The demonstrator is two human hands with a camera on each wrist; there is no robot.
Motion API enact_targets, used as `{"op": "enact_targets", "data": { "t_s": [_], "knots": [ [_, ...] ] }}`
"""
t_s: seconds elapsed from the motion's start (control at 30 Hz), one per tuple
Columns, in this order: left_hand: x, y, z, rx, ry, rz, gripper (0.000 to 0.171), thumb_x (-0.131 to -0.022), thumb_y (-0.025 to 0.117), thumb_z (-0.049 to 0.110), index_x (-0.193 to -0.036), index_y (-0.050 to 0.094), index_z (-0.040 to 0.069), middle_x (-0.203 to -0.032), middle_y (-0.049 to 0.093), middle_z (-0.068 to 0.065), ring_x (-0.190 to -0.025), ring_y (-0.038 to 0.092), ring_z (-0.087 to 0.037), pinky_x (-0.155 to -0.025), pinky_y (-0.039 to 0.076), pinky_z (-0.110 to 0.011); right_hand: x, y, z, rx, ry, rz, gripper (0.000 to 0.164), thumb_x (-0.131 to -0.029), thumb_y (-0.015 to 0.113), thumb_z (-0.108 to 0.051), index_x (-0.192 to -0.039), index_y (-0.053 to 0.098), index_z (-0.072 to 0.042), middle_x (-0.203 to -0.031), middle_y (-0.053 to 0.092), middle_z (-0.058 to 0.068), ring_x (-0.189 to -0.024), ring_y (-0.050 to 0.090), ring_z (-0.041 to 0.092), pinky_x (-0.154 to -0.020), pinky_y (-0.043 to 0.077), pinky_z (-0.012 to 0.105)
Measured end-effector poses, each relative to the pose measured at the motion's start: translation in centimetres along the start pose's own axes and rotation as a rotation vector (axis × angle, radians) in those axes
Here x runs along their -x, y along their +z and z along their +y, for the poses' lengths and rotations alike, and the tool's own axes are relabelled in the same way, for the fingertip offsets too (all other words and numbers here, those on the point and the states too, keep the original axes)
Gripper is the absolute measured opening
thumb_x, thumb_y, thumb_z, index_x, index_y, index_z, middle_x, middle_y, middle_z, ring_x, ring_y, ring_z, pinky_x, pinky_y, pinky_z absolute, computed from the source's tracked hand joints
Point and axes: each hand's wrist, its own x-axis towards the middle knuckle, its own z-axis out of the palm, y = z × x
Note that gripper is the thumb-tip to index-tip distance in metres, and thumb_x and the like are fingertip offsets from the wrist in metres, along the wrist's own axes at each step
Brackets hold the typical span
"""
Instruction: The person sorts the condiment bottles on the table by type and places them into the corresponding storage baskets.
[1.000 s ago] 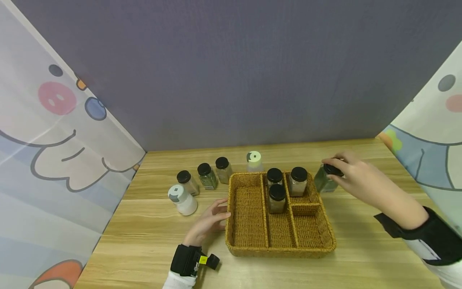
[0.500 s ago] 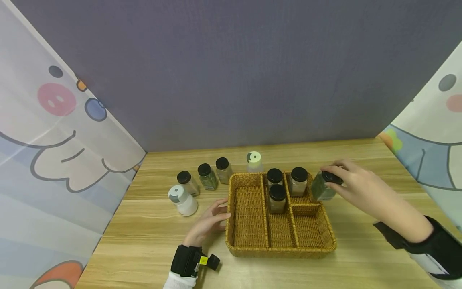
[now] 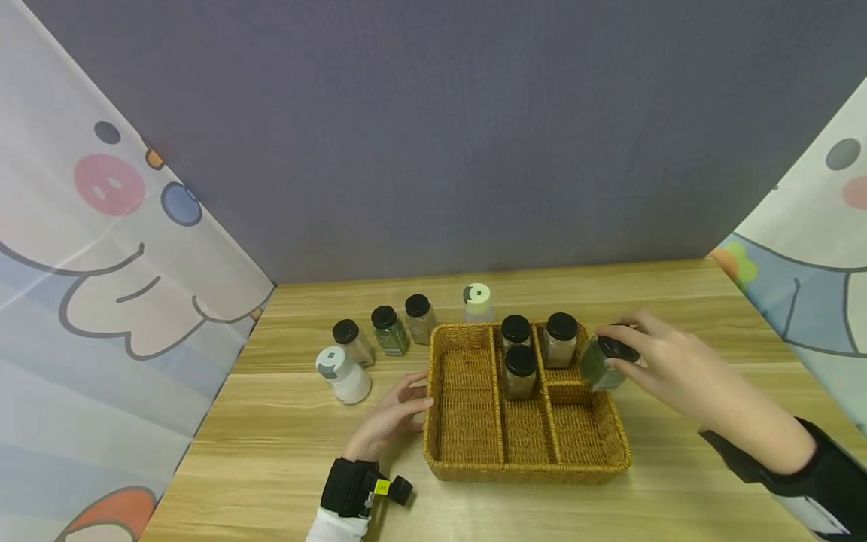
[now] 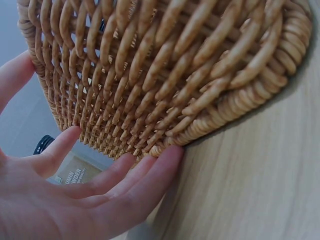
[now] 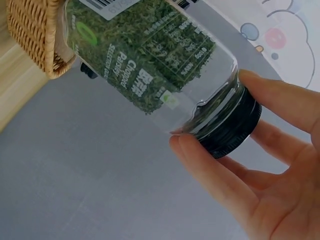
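Observation:
My right hand [image 3: 660, 361] grips a clear jar of chopped parsley [image 5: 145, 60] by its black lid, thumb and fingers round the neck in the right wrist view. In the head view the jar is tilted over the right rim of a woven basket [image 3: 527, 473], beside the small back-right compartment. A black-lidded jar [image 3: 561, 342] stands in that compartment, and two more [image 3: 520, 374] stand in the middle one. My left hand [image 3: 386, 421] rests its spread fingertips against the basket's left wall [image 4: 150, 75], the fingers fairly straight.
Left of the basket stand several jars: a white-capped one [image 3: 344, 375], a tan one [image 3: 354, 343], a green one [image 3: 390, 331] and another black-lidded one [image 3: 421, 320]. A pale-yellow-capped jar [image 3: 478, 301] is behind the basket. A grey panel [image 3: 474, 150] closes the table's back.
My right hand has brought the parsley jar from outside the basket's right side leftward and slightly nearer, over the rim. My left hand and the basket have stayed put.

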Motion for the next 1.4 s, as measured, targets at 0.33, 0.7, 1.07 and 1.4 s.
{"op": "enact_targets", "data": {
  "t_s": [0.33, 0.7, 1.07, 1.4],
  "knots": [
    [0.0, 0.0, 0.0, 0.003, -0.002, 0.001, 0.061, -0.085, 0.057, 0.014, -0.136, 0.025, 0.004, -0.132, 0.032, -0.026, -0.111, 0.045, -0.031, -0.086, 0.044, -0.046, 0.5, 0.1, -0.9, -0.065, 0.031, -0.059, 0.052, -0.088, 0.036, -0.049, -0.101, 0.063, -0.007, -0.09, 0.055, 0.008, -0.053, 0.048, 0.004, -0.041, 0.036, 0.014],
    [-0.1, 0.0, -0.1, -0.004, -0.002, 0.004, 0.062, -0.084, 0.058, 0.015, -0.136, 0.025, 0.005, -0.131, 0.033, -0.026, -0.108, 0.047, -0.029, -0.085, 0.044, -0.046, 0.8, 0.6, -1.9, -0.06, 0.057, -0.063, 0.061, -0.087, 0.028, -0.052, -0.098, 0.065, -0.006, -0.089, 0.055, 0.007, -0.053, 0.047, 0.003, -0.041, 0.036, 0.013],
    [-0.2, -0.2, -0.3, -0.009, 0.011, -0.001, 0.064, -0.083, 0.059, 0.018, -0.136, 0.026, 0.004, -0.13, 0.034, -0.027, -0.108, 0.048, -0.029, -0.086, 0.044, -0.046, 1.4, 1.6, -2.0, -0.046, 0.058, -0.079, 0.039, -0.081, 0.056, -0.042, -0.098, 0.066, -0.009, -0.087, 0.056, 0.006, -0.053, 0.046, 0.004, -0.041, 0.035, 0.014],
    [-0.2, -0.2, -0.3, -0.011, 0.012, -0.004, 0.063, -0.084, 0.059, 0.018, -0.136, 0.025, 0.004, -0.131, 0.034, -0.027, -0.108, 0.048, -0.029, -0.085, 0.045, -0.045, 1.7, 2.4, -2.3, -0.04, 0.071, -0.082, 0.043, -0.054, 0.079, -0.01, -0.096, 0.066, -0.009, -0.086, 0.054, 0.008, -0.05, 0.041, 0.0, -0.037, 0.029, 0.011]
  ]
}}
